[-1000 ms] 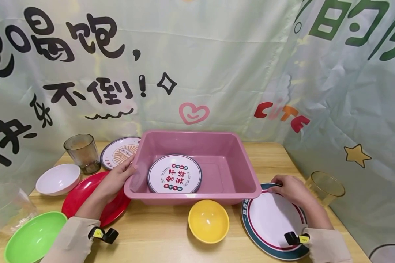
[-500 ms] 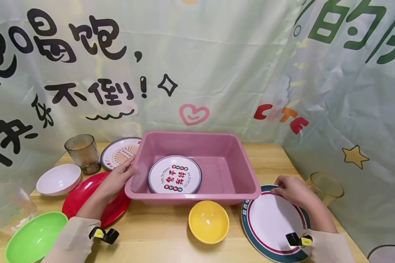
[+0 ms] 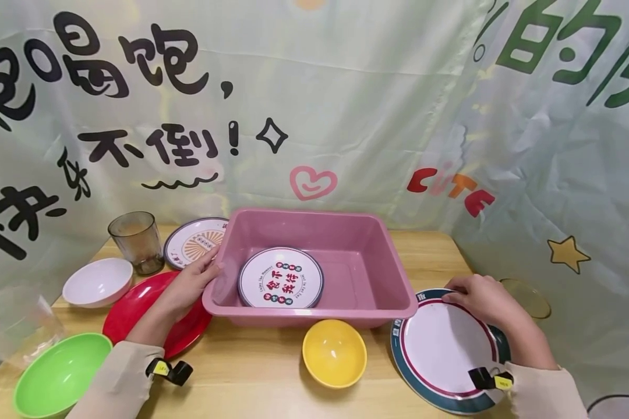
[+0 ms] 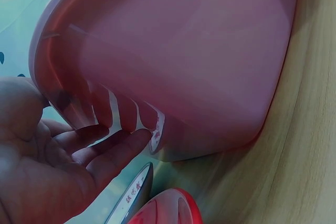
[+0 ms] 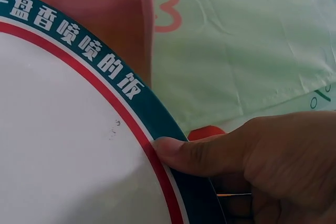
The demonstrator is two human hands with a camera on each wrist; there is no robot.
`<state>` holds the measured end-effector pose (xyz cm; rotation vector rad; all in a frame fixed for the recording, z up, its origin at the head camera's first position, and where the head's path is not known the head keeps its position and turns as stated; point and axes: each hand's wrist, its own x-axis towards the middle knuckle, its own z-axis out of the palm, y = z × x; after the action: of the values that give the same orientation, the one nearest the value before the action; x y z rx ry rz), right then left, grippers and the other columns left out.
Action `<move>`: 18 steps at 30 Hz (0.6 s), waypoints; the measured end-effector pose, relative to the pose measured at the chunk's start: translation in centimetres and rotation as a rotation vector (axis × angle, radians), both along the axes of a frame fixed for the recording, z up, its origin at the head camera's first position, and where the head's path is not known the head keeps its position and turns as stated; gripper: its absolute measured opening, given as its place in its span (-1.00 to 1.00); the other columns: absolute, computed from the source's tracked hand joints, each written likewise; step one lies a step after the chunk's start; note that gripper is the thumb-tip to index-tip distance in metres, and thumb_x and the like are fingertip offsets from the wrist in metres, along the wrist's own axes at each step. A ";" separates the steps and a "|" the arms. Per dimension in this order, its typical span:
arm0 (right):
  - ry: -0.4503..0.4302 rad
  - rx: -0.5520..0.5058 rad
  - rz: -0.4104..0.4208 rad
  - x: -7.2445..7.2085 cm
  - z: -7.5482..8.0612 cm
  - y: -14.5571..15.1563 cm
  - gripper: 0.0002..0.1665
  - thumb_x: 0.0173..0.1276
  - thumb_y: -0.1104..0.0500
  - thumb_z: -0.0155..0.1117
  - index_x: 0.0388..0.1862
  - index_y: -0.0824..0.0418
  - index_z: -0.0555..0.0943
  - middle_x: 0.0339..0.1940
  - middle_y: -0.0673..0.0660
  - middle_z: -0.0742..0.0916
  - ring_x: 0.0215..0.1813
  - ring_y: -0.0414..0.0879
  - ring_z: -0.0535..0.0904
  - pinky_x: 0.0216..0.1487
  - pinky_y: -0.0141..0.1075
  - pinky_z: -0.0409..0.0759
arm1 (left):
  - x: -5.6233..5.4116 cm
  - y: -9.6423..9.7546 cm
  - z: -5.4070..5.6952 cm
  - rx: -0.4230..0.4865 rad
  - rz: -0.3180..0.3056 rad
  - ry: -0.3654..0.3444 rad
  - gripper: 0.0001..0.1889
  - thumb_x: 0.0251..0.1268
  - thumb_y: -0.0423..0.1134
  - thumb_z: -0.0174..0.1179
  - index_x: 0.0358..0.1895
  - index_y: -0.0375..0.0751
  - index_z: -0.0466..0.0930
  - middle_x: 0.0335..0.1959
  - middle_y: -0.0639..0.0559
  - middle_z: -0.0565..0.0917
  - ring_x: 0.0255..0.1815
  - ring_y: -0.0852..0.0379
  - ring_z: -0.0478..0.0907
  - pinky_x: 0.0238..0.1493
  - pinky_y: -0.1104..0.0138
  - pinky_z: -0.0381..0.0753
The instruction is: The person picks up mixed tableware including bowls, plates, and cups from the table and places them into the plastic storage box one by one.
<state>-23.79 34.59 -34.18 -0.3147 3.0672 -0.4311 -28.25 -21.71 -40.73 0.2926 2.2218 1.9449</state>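
Right hand (image 3: 482, 299) pinching a teal-rimmed round white plate (image 3: 442, 355), right of a pink rectangular plastic basin (image 3: 364, 285), left hand (image 3: 191, 282) gripping the basin's left rim, red-lettered white plate (image 3: 281, 279) inside, round yellow bowl (image 3: 334, 353) just in front.

Free room inside the pink basin (image 3: 314, 233), right of its white plate (image 3: 280, 279); yellow bowl (image 3: 334, 354) in front.
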 end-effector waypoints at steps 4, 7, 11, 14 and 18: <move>0.020 0.024 0.010 0.1 0.9 0.3 -0.81 0.28 0.11 0.40 -0.21 0.19 0.72 -0.45 -0.02 0.66 -0.39 -0.08 0.48 -0.42 -0.24 0.49 | 0.0 0.0 0.1 0.007 -0.007 0.002 -0.31 0.55 -0.17 -0.03 0.59 -0.06 -0.16 0.51 -0.29 0.11 0.35 -0.19 0.26 0.04 0.46 0.54; 0.022 0.036 0.009 0.2 1.6 0.4 -0.78 0.28 0.10 0.40 -0.19 0.21 0.71 -0.44 -0.02 0.66 -0.39 -0.08 0.48 -0.42 -0.24 0.48 | 0.0 0.0 0.1 0.013 -0.008 -0.001 -0.31 0.55 -0.18 -0.03 0.59 -0.06 -0.16 0.52 -0.27 0.08 0.37 -0.18 0.23 0.05 0.48 0.52; 0.021 0.038 -0.006 0.5 2.5 0.5 -0.77 0.27 0.10 0.40 -0.19 0.22 0.71 -0.45 -0.03 0.65 -0.40 -0.09 0.47 -0.45 -0.26 0.47 | 0.0 0.0 0.0 0.016 -0.009 0.004 -0.31 0.56 -0.18 -0.04 0.59 -0.08 -0.17 0.53 -0.28 0.06 0.39 -0.17 0.19 0.05 0.52 0.49; 0.037 0.039 -0.001 0.7 3.3 0.6 -0.81 0.27 0.11 0.40 -0.23 0.20 0.71 -0.49 -0.04 0.64 -0.43 -0.10 0.46 -0.48 -0.28 0.46 | 0.0 0.0 0.0 0.021 -0.007 0.002 -0.31 0.56 -0.18 -0.04 0.59 -0.08 -0.17 0.53 -0.26 0.06 0.41 -0.15 0.17 0.06 0.54 0.47; 0.069 0.058 0.019 1.0 4.2 0.7 -0.84 0.27 0.10 0.40 -0.29 0.16 0.70 -0.54 -0.07 0.61 -0.47 -0.12 0.43 -0.51 -0.28 0.42 | -0.1 0.1 -0.1 0.023 -0.001 -0.007 -0.32 0.56 -0.18 -0.03 0.59 -0.05 -0.15 0.53 -0.25 0.08 0.40 -0.17 0.19 0.06 0.52 0.48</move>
<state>-22.83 35.30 -29.97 -0.3644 3.1340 -0.3365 -28.36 -21.66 -40.82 0.2901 2.1961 1.9687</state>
